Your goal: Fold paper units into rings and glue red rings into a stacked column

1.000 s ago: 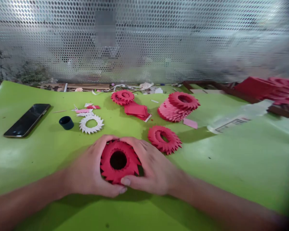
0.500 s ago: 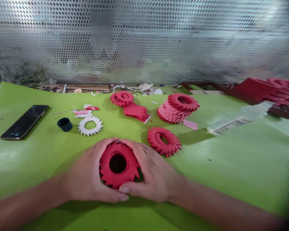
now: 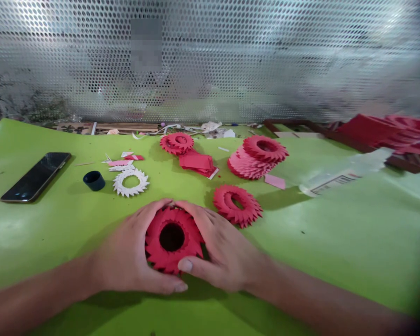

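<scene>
Between my two hands is a red folded-paper ring (image 3: 192,235) with a toothed edge and a round dark hole in its middle. My left hand (image 3: 133,254) curves around its left side, thumb along the near edge. Around the right side wraps my right hand (image 3: 224,249), its thumb resting on the near rim. The fingertips of both hands meet at the far side; what lies under the ring is hidden. Just beyond my right hand lies another red paper ring (image 3: 247,210). A white paper ring (image 3: 143,183) lies beyond my left hand.
A phone (image 3: 37,177) and a dark cup-like tube (image 3: 95,182) are at the left. Farther back are red paper slips (image 3: 198,163), small red rings (image 3: 178,142) and a pink-and-red ring stack (image 3: 250,163). A clear bottle (image 3: 343,177) lies at the right.
My right thumb has lifted from beside the left thumb and moved up onto the ring's near rim. The ring and my left hand stay almost in place.
</scene>
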A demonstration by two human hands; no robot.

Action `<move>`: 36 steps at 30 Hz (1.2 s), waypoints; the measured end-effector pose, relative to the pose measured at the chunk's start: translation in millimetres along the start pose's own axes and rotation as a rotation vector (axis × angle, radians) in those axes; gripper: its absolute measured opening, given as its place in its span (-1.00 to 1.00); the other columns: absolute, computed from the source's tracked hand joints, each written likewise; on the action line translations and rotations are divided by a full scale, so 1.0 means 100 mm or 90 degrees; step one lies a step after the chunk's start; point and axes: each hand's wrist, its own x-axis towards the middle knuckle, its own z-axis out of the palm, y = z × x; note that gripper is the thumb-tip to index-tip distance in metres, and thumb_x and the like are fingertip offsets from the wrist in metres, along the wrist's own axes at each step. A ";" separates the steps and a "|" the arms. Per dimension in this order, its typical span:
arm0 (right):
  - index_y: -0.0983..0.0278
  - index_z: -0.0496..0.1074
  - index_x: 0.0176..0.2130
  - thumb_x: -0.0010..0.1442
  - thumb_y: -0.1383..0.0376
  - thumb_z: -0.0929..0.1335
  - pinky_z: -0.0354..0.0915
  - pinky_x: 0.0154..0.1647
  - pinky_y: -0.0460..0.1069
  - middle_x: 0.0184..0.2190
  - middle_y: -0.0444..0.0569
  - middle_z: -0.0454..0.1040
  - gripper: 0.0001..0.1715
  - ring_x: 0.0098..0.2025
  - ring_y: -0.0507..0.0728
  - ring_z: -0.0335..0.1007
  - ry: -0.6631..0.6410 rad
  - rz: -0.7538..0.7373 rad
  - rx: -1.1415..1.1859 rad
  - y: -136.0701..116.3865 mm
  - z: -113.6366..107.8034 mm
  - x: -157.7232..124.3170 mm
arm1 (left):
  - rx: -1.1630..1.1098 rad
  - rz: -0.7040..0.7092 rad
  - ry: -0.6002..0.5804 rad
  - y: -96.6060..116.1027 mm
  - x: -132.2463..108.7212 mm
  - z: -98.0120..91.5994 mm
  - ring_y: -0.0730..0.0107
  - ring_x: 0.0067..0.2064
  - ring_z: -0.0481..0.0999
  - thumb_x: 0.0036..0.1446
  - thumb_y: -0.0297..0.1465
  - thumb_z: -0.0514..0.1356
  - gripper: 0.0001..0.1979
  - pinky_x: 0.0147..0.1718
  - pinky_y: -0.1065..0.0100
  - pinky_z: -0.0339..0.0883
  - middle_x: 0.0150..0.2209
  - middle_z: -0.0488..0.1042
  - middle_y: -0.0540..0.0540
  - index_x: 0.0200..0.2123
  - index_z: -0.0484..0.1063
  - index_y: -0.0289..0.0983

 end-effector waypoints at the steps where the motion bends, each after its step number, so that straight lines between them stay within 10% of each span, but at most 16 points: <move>1: 0.37 0.17 0.31 0.36 -0.29 0.19 0.44 0.10 0.25 0.08 0.24 0.51 -0.07 0.10 0.33 0.48 -0.004 0.000 0.001 0.00 -0.01 0.00 | 0.000 -0.003 0.003 0.00 0.00 0.00 -0.23 0.18 0.51 -0.31 0.03 0.53 0.17 0.19 -0.16 0.41 0.25 0.45 -0.29 0.33 0.13 -0.18; 10: 0.36 0.24 0.26 0.35 -0.29 0.20 0.43 0.08 0.26 0.07 0.25 0.51 -0.11 0.07 0.33 0.49 -0.019 0.023 -0.005 -0.01 -0.02 0.00 | -0.010 -0.010 -0.003 0.06 0.02 0.00 -0.14 0.09 0.56 -0.24 -0.05 0.51 -0.04 0.12 -0.12 0.47 0.14 0.52 -0.23 0.21 0.26 -0.18; 19: 0.34 -0.03 0.44 0.34 -0.33 0.16 0.45 0.08 0.35 0.20 0.36 0.43 0.06 0.16 0.41 0.48 0.037 0.006 0.000 0.19 -0.13 -0.12 | 0.025 0.080 -0.027 -0.14 -0.06 -0.09 -0.38 0.39 0.28 -0.32 0.15 0.54 0.42 0.32 -0.31 0.21 0.46 0.10 -0.42 0.47 -0.16 -0.13; 29: 0.26 0.22 0.35 0.12 -0.22 0.44 0.34 0.22 0.32 0.24 0.23 0.46 0.04 0.22 0.38 0.45 0.003 -0.210 -0.243 0.14 -0.21 -0.09 | 0.022 0.019 -0.038 -0.17 -0.08 -0.16 -0.25 0.19 0.57 -0.05 -0.03 0.48 0.17 0.12 -0.17 0.49 0.30 0.42 -0.37 0.45 -0.14 -0.09; 36: 0.26 0.32 0.25 0.21 0.01 0.46 0.34 0.20 0.28 0.05 0.16 0.62 -0.26 0.10 0.34 0.55 0.119 -0.173 -0.300 0.05 -0.11 -0.07 | -0.123 -0.014 -0.004 -0.14 -0.06 -0.14 -0.24 0.27 0.48 0.03 0.05 0.41 0.08 0.15 -0.21 0.48 0.29 0.40 -0.39 0.43 -0.12 -0.08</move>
